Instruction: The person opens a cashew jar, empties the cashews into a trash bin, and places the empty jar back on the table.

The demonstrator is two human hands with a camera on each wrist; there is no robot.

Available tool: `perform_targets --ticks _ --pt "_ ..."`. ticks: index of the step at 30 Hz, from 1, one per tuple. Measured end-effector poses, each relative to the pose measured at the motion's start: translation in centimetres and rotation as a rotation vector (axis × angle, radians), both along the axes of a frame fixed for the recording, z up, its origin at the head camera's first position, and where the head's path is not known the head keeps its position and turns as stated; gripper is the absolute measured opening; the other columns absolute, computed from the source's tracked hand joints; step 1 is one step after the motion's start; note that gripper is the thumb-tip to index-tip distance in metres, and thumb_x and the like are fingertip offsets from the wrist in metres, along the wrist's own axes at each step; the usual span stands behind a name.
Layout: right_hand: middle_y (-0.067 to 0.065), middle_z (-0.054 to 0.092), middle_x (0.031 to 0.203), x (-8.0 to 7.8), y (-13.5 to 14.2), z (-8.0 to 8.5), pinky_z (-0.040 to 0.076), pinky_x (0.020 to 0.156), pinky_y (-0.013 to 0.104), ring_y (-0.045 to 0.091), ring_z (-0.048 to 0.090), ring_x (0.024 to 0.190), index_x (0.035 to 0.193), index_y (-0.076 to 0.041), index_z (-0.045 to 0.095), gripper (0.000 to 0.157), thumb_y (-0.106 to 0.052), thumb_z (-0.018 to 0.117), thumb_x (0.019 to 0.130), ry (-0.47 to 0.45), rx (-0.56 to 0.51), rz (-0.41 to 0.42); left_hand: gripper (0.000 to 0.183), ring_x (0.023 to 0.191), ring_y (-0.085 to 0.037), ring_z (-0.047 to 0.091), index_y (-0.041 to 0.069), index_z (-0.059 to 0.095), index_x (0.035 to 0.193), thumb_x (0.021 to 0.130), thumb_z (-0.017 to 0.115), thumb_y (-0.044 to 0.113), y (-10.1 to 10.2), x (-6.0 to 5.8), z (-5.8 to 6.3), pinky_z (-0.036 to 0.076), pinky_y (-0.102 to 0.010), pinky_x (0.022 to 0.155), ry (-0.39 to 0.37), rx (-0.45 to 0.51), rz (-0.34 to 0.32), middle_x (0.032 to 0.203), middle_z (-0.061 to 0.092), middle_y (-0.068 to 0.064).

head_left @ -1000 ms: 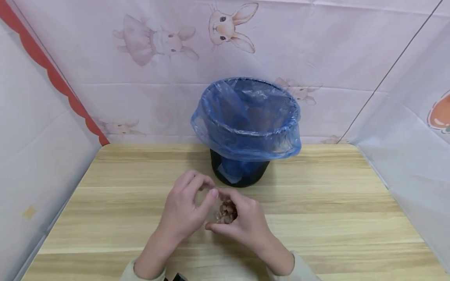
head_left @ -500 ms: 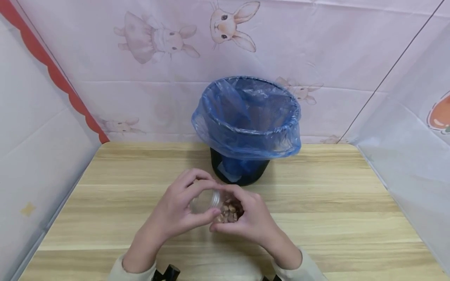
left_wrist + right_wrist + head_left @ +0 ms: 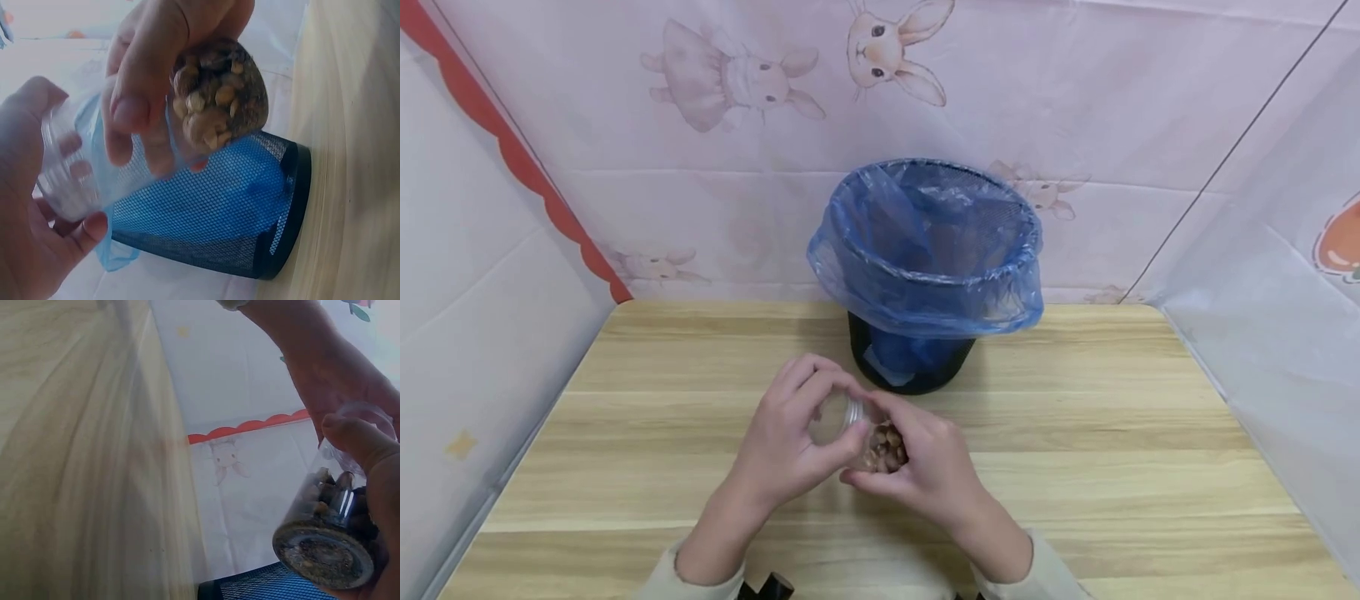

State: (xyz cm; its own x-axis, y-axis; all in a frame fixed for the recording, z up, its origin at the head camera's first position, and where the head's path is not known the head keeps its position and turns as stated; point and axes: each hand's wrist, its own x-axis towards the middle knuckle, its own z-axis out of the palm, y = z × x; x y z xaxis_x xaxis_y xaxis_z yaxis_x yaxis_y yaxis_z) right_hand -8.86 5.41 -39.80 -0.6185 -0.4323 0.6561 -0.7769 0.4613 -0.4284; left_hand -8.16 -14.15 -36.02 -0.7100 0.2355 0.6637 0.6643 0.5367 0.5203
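Observation:
A clear screw-top jar point(image 3: 312, 494) with several brown lumpy pieces point(image 3: 215, 100) in its lower part is held tilted above the table. My right hand point(image 3: 932, 458) grips the jar's body, thumb on one side and fingers on the other. The left hand point(image 3: 786, 437) curls its thumb and fingers round the ridged clear lid point(image 3: 69, 169) at the jar's upper end. That lid appears to be on the jar; whether it is loose I cannot tell. The pieces look like nuts or dried mushrooms; their exact kind is unclear.
Just beyond the hands stands a black mesh wastebasket point(image 3: 880, 367) lined with a blue plastic bag point(image 3: 925, 304). It stands on the wooden table point(image 3: 662, 358) near the back edge. A rabbit-print cloth wall point(image 3: 760, 217) rises behind it.
Half a second ago the left thumb and fingers were spread wider round the lid; now they are drawn in closer. Both hands have shifted slightly, and the jar stays in the right hand.

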Motion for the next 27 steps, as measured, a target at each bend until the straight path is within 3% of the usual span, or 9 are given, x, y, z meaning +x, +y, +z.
perform_targets --ticks 8,11,13,18,21,24,27 --pt "0.002 0.073 0.111 0.4 -0.9 -0.4 0.058 0.074 0.026 0.012 0.07 0.087 0.129 -0.009 0.061 0.076 -0.052 0.085 0.072 0.11 0.017 -0.074 0.012 0.079 -0.014 0.05 0.02 0.066 0.093 0.083 0.07 0.026 0.8 0.7 0.0 0.041 -0.027 0.068 -0.075 0.031 0.157 0.094 0.058 0.009" --pt "0.002 0.073 0.11 0.4 -1.0 -0.4 0.059 0.074 0.028 0.013 0.071 0.088 0.127 -0.009 0.063 0.076 -0.054 0.085 0.071 0.146 0.026 -0.107 0.012 0.077 -0.015 0.051 0.019 0.064 0.091 0.085 0.068 0.029 1.0 0.7 -0.1 0.041 -0.028 0.068 -0.085 0.022 0.22 0.091 0.057 0.007" --pt "0.002 0.073 0.113 0.4 -0.9 -0.4 0.059 0.078 0.03 0.015 0.072 0.096 0.127 -0.009 0.063 0.077 -0.054 0.086 0.068 0.13 0.021 -0.112 0.013 0.077 -0.016 0.051 0.019 0.064 0.092 0.086 0.068 0.03 1.0 0.6 -0.2 0.042 -0.028 0.069 -0.093 0.011 0.226 0.091 0.057 0.007" --pt "0.001 0.073 0.113 0.3 -0.5 -0.2 0.058 0.078 0.028 0.013 0.071 0.097 0.127 -0.011 0.064 0.078 -0.051 0.09 0.065 0.05 0.001 -0.095 0.022 0.087 -0.014 0.054 0.019 0.067 0.1 0.086 0.071 0.037 0.4 0.4 -0.1 0.046 -0.03 0.074 -0.111 -0.027 0.142 0.101 0.058 0.007" --pt "-0.001 0.073 0.107 0.1 -0.2 0.0 0.056 0.071 0.022 0.007 0.069 0.085 0.128 -0.012 0.063 0.077 -0.049 0.09 0.066 -0.01 -0.032 -0.059 0.033 0.103 -0.014 0.055 0.02 0.068 0.111 0.084 0.074 0.039 -0.1 0.3 0.1 0.048 -0.034 0.084 -0.096 -0.064 0.05 0.113 0.058 0.005" --pt "-0.002 0.072 0.1 -0.2 0.3 0.2 0.053 0.065 0.017 0.005 0.064 0.075 0.129 -0.014 0.062 0.075 -0.047 0.09 0.068 -0.096 -0.072 0.012 0.04 0.113 -0.016 0.052 0.021 0.068 0.119 0.084 0.077 0.038 -0.8 0.1 0.5 0.047 -0.037 0.091 -0.053 -0.087 -0.059 0.121 0.058 0.003" --pt "-0.003 0.071 0.1 -0.4 0.7 0.4 0.055 0.066 0.018 0.006 0.065 0.075 0.13 -0.017 0.061 0.074 -0.043 0.091 0.068 -0.217 -0.105 0.111 0.044 0.115 -0.018 0.052 0.02 0.068 0.122 0.083 0.08 0.039 -1.4 -0.1 0.8 0.047 -0.035 0.093 0.009 -0.082 -0.16 0.122 0.059 0.001"
